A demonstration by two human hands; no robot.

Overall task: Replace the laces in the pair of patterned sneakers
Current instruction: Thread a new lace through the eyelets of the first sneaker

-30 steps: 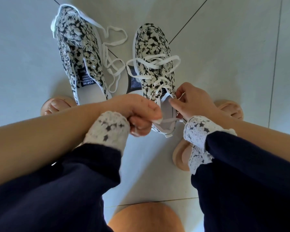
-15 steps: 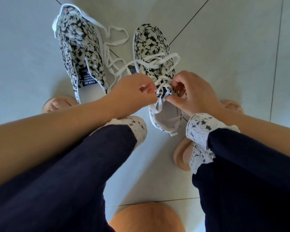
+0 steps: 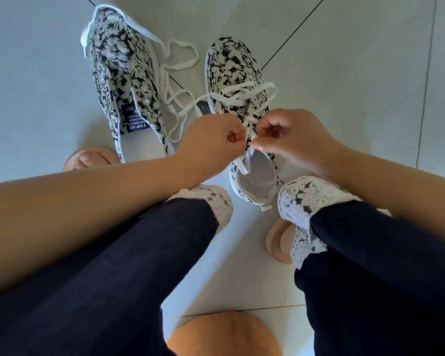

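Two black-and-white patterned sneakers stand on the tiled floor. The left sneaker (image 3: 123,80) has bare eyelets and an open tongue. A loose white lace (image 3: 176,96) lies tangled between the two shoes. The right sneaker (image 3: 235,70) carries a white lace (image 3: 244,92) threaded loosely across its upper eyelets. My left hand (image 3: 211,142) and my right hand (image 3: 296,140) meet over that sneaker's tongue, each pinching the lace near the lower eyelets with curled fingers.
My knees in dark trousers with white lace cuffs (image 3: 303,201) frame the lower view. My feet sit in tan sandals (image 3: 278,240) on the pale floor tiles (image 3: 357,73). A tan rounded object (image 3: 224,335) shows at the bottom edge.
Both hands moved up from the heel opening to the lace at the tongue. My left knee has swung inward under my left forearm.
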